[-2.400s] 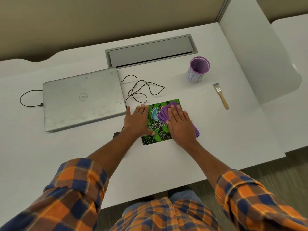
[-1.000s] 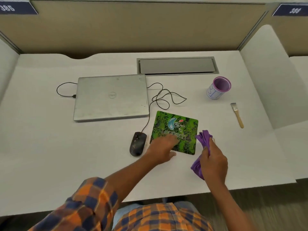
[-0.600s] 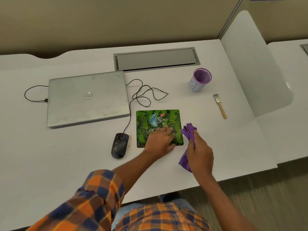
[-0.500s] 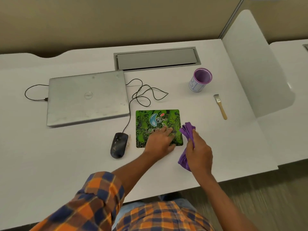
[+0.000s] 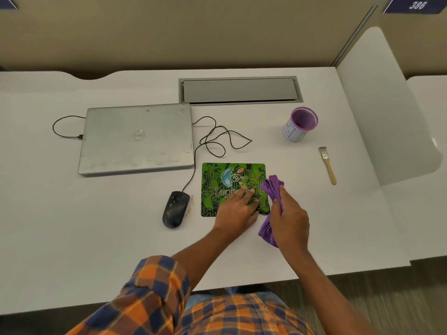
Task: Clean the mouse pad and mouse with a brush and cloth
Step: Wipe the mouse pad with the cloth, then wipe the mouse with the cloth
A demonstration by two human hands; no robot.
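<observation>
A green patterned mouse pad (image 5: 217, 180) lies flat on the white desk (image 5: 96, 233). My left hand (image 5: 238, 209) rests on the pad's near right part with straight fingers. My right hand (image 5: 289, 220) grips a bunched purple cloth (image 5: 272, 186) just past the pad's right edge, lifted off the pad. A black wired mouse (image 5: 175, 209) sits on the desk to the left of the pad. A small wooden-handled brush (image 5: 327, 164) lies on the desk to the right.
A closed silver laptop (image 5: 137, 139) lies at the back left, with the mouse cable (image 5: 217, 141) looped beside it. A purple-rimmed cup (image 5: 300, 124) stands behind the brush. A grey cable hatch (image 5: 239, 89) sits at the back. A white divider panel (image 5: 382, 105) bounds the right side.
My right hand lifted the cloth off the pad and bunched it at the pad's right edge. My left hand moved to the pad's near right part. In the last half second little moved.
</observation>
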